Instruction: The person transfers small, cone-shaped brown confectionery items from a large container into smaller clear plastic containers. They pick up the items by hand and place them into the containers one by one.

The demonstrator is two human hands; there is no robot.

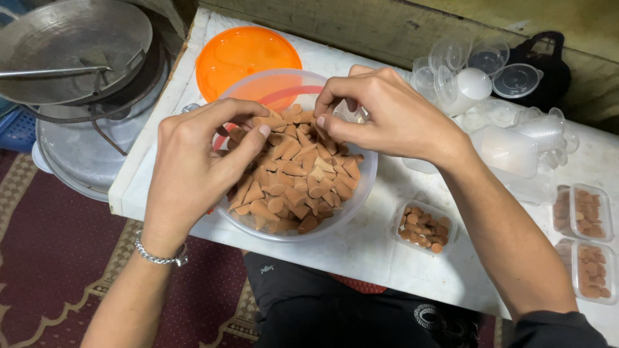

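2 hands are working over the bowl (361, 187), a clear plastic one sitting on the white bench (361, 251) near its front edge and heaped with cones (293, 177): small, matt, terracotta-brown pieces lying every way. The left hand (193, 161) is curling into the heap, thumb and forefinger closing on cones at the top, though I cannot tell how many it is gripping. The right hand (387, 113) is pinching at the far rim, fingers nearly shut on 1 or 2 cones. With both hands pressing into a light bowl so close to the edge, it is likely to tip or slide, spilling cones onto the red carpet (58, 258). A hard pinch could also be snapping the tips. A small tub (423, 227) beside the bowl is holding more cones.
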